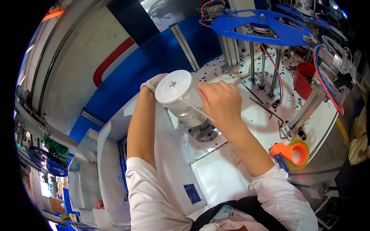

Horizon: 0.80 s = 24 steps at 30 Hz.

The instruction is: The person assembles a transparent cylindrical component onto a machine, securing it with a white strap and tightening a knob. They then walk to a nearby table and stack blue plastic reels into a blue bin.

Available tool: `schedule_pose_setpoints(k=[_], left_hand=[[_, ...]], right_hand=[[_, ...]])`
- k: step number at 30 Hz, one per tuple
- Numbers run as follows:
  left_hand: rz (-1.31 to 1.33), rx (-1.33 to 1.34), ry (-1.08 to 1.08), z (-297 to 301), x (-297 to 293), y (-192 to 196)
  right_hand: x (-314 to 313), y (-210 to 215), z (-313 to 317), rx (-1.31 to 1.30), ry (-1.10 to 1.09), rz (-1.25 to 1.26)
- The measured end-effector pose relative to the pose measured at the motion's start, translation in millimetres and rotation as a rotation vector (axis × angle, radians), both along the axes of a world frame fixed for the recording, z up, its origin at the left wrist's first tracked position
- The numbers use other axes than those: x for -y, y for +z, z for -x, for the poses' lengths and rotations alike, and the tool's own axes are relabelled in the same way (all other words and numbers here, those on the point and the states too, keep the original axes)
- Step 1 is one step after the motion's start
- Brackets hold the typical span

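Note:
A cylinder with a round white top (173,85) and a pale, see-through-looking side stands tilted above a metal flange (203,133) with bolt holes. My left hand (153,82), in a whitish glove, is wrapped round its far left side, with most fingers hidden behind it. At the cylinder's right side my right hand (222,103) is bare and closed, fingers curled in a pinch. A thin white stick (197,109) with a slightly thicker tip runs from under this hand to the cylinder's side, just below the top's rim.
A blue spoked disc (266,25) stands on metal posts at the back right. Near it are a red bucket (303,80), hex keys (266,108) and small dark pellets. An orange tape dispenser (290,154) lies at the right edge. Blue panels (154,57) rise at the back left.

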<state>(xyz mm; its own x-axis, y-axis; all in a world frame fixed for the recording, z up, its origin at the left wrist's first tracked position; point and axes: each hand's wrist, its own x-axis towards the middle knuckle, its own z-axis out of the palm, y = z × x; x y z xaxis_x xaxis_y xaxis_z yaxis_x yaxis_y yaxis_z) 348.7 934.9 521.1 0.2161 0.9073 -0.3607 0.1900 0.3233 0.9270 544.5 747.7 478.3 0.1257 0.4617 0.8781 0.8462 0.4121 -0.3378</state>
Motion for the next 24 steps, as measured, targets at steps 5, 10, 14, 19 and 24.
schedule_pose_setpoints(k=[5,10,14,19,24], left_hand=[[0.085,0.093,0.128,13,8,-5],[0.019,0.163,0.211,16,23,-15],[-0.332,-0.157,-0.208,44,23,-33],[-0.439,-0.388,-0.639,50,39,-36],[-0.106,-0.346,-0.161,40,101,12]], right_hand=[[-4,-13,14,-0.002,-0.035,-0.155],[-11,-24,17,-0.017,-0.045,-0.236],[-14,-24,16,-0.035,-0.013,-0.305],[-15,-26,12,-0.039,0.013,-0.301],[-13,-24,10,-0.133,0.083,-0.238]])
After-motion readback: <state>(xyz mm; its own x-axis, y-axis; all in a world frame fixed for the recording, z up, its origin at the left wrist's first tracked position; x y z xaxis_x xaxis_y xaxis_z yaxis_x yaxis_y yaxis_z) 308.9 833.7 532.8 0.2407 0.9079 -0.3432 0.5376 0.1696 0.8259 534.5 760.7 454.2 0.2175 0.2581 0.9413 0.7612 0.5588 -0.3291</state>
